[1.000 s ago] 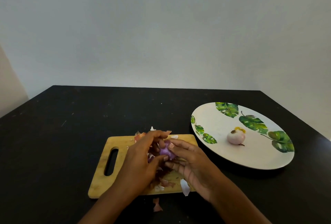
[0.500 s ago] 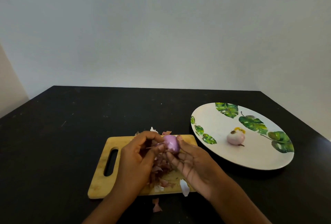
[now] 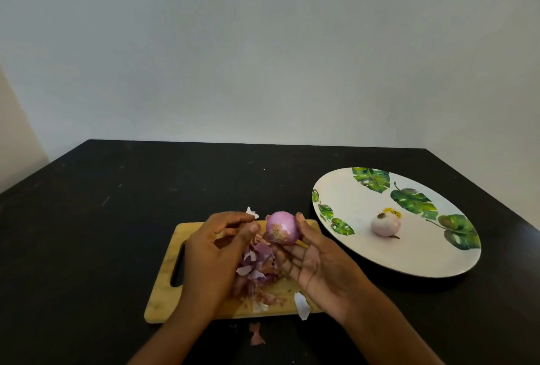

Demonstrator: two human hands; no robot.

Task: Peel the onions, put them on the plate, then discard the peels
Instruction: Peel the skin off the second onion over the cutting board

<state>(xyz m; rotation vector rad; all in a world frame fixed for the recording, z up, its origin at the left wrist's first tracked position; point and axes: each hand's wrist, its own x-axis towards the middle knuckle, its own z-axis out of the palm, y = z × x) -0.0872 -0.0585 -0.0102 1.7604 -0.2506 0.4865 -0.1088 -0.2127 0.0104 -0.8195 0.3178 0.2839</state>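
Left hand (image 3: 216, 247) drawn off onion (image 3: 282, 231); right hand (image 3: 315, 262) holds

The rectangular pale wooden cutting board (image 3: 163, 277) shows fine grain and a dull, unvarnished face. The thin purple-and-white onion peels (image 3: 257, 265) heaped on it are dry, papery and crinkled. The small purple onion (image 3: 282, 231) is smooth with a faint sheen. The round white plate with green leaf print (image 3: 350, 198) is smooth and glossy, as is the peeled pale onion (image 3: 385, 225). The black table (image 3: 117, 218) is matt and lightly scuffed.
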